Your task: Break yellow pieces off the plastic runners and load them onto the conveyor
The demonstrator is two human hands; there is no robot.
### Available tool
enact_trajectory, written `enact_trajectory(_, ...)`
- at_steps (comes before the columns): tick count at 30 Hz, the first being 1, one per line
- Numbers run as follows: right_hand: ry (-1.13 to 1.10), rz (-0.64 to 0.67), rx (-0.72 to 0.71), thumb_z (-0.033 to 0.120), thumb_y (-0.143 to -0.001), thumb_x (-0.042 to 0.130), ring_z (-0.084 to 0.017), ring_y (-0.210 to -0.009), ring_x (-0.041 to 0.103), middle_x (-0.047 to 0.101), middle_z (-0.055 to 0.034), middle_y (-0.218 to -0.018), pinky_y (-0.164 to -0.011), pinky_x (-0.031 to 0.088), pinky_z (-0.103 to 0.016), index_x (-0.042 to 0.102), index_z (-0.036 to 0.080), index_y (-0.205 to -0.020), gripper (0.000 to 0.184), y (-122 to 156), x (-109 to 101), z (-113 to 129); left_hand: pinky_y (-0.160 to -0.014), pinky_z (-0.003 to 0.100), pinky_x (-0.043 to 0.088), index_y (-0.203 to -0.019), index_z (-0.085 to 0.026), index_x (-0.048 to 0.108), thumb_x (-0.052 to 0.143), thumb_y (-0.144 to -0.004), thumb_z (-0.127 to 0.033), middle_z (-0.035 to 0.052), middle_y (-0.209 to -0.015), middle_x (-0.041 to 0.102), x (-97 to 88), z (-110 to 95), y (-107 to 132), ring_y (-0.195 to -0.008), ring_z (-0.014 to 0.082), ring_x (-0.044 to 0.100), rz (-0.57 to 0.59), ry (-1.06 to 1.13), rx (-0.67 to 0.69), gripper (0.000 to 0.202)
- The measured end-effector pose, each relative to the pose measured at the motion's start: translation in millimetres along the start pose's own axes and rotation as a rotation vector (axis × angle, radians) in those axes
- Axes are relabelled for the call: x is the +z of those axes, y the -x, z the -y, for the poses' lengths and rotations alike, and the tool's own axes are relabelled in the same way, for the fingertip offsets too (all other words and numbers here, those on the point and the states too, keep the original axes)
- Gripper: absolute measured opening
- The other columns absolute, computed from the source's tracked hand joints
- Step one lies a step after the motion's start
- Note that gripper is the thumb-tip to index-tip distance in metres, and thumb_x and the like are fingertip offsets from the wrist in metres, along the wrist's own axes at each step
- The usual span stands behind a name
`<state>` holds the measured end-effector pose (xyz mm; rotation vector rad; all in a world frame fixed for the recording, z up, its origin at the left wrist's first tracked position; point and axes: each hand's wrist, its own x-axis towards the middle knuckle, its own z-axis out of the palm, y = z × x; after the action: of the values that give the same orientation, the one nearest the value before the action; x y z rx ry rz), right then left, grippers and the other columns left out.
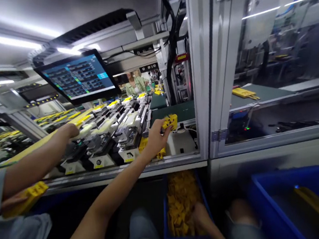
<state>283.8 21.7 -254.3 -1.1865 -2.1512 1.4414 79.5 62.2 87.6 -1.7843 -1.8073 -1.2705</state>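
Currently the left hand (155, 137) is stretched out over the bench edge, fingers and thumb closed on a yellow part (170, 121). The part sits at 1 o'clock of the palm, above a white block (181, 142) and just right of the jig line (118, 130). A second yellow bit (160, 153) lies at 6 o'clock of that hand, close to the wrist; contact not clear. The right hand (201, 217) is down at 5 o'clock of frame, sunk into the loose parts (182, 196) heaped in a blue bin (165, 221) under the bench, between the knees. Motion blur there, so whether it is spread or gripping cannot be told. The jig line runs from 8 o'clock up toward 12 o'clock: grey and white fixtures with yellow labels. A screen (78, 73) hangs tilted at 10 o'clock above it, showing rows of coloured cells, unreadable. A co-worker is at 9 o'clock, in a grey sleeve, with one hand (71, 130) laid on the left end of the jigs. The co-worker's low hand (10, 203), at 8 o'clock, is wrapped round a yellow piece (30, 194). A large blue crate (277, 192) is at 4 o'clock, with a yellow strip inside, blurred. A glass cabinet (284, 41) fills 2 o'clock; a flat yellow item (243, 92) lies on its green shelf. Another person (136, 83) stands far down the line near 12 o'clock.
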Motion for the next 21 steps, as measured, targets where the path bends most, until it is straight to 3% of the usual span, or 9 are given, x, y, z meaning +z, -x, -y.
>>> enact_trajectory(2, -0.091, -0.008, 0.023, 0.039, -0.065, 0.06, -0.026, -0.07, 0.065, 0.066, -0.0073, -0.064, -0.063, 0.05, -0.035, 0.053, 0.022, -0.057, 0.02, -4, -19, 3, -0.081, 0.03, 0.052, -0.112, -0.018, 0.055, 0.063, -0.084, -0.037, 0.0072, -0.101, 0.066, -12.2, -20, 32, -0.089, 0.0174, 0.063, -0.162, 0.266, -0.28, 0.035)
enact_trajectory(4, -0.289, -0.014, 0.052, 0.049, -0.075, 0.056, -0.023, -0.071, 0.066, 0.067, -0.0067, -0.071, -0.065, 0.052, -0.033, 0.054, 0.019, -0.071, 0.03, -5, -44, 8, -0.077, 0.029, 0.053, -0.109, -0.017, 0.055, 0.069, -0.079, -0.039, 0.006, -0.098, 0.068, -19.4, -36, 72, -0.086, 0.017, 0.065, -0.204, 0.534, -0.542, 0.04)
enact_trajectory(6, -0.648, -0.025, 0.068, 0.051, -0.073, 0.066, -0.02, -0.072, 0.066, 0.068, -0.0053, -0.078, -0.067, 0.053, -0.031, 0.055, 0.017, -0.082, 0.036, -1, -72, 17, -0.075, 0.03, 0.054, -0.103, -0.016, 0.058, 0.076, -0.071, -0.038, 0.0054, -0.095, 0.07, -19.4, -45, 119, -0.081, 0.0171, 0.067, -0.143, 0.77, -0.806, 0.043)
enact_trajectory(8, -0.913, -0.048, 0.067, 0.043, -0.065, 0.08, -0.017, -0.073, 0.066, 0.068, -0.0036, -0.08, -0.067, 0.053, -0.027, 0.058, 0.016, -0.083, 0.039, 4, -98, 28, -0.07, 0.029, 0.055, -0.097, -0.014, 0.06, 0.082, -0.064, -0.037, 0.0056, -0.09, 0.07, -12.4, -49, 168, -0.076, 0.0171, 0.067, -0.042, 0.96, -1.077, 0.045)
enact_trajectory(11, -1.023, -0.066, 0.059, 0.034, -0.062, 0.085, -0.015, -0.072, 0.066, 0.068, -0.0021, -0.077, -0.064, 0.052, -0.023, 0.061, 0.016, -0.078, 0.034, 15, -124, 43, -0.061, 0.028, 0.054, -0.092, -0.012, 0.063, 0.086, -0.057, -0.036, 0.0078, -0.085, 0.071, 4.0, -53, 235, -0.071, 0.0186, 0.067, 0.099, 1.101, -1.381, 0.049)
enact_trajectory(13, -1.034, -0.068, 0.061, 0.033, -0.062, 0.086, -0.016, -0.071, 0.067, 0.068, -0.0017, -0.075, -0.063, 0.053, -0.024, 0.062, 0.016, -0.077, 0.033, 25, -130, 52, -0.06, 0.029, 0.054, -0.093, -0.01, 0.064, 0.086, -0.057, -0.038, 0.0105, -0.086, 0.071, 13.2, -58, 270, -0.072, 0.0207, 0.067, 0.205, 1.138, -1.478, 0.05)
enact_trajectory(16, -0.984, -0.024, 0.046, 0.031, -0.066, 0.084, -0.017, -0.072, 0.067, 0.069, -0.0002, -0.078, -0.07, 0.054, -0.029, 0.063, 0.022, -0.107, 0.047, 42, -126, 63, -0.063, 0.032, 0.054, -0.094, -0.009, 0.066, 0.084, -0.058, -0.039, 0.0135, -0.089, 0.071, 22.1, -70, 305, -0.074, 0.022, 0.067, 0.343, 1.175, -1.551, 0.05)
enact_trajectory(18, -0.872, 0.021, 0.05, 0.031, -0.067, 0.082, -0.016, -0.077, 0.066, 0.071, -0.0009, -0.085, -0.075, 0.053, -0.029, 0.061, 0.025, -0.12, 0.058, 56, -119, 67, -0.064, 0.03, 0.053, -0.096, -0.009, 0.067, 0.083, -0.059, -0.039, 0.0127, -0.09, 0.071, 27.6, -79, 319, -0.072, 0.0202, 0.066, 0.37, 1.187, -1.588, 0.05)
enact_trajectory(21, -0.633, 0.071, 0.079, 0.037, -0.065, 0.081, -0.018, -0.081, 0.064, 0.072, -0.0045, -0.089, -0.076, 0.052, -0.029, 0.073, 0.019, -0.097, 0.038, 78, -103, 69, -0.063, 0.028, 0.049, -0.099, -0.012, 0.067, 0.081, -0.062, -0.045, 0.0103, -0.089, 0.07, 37.2, -89, 334, -0.071, 0.0177, 0.064, 0.337, 1.195, -1.609, 0.052)
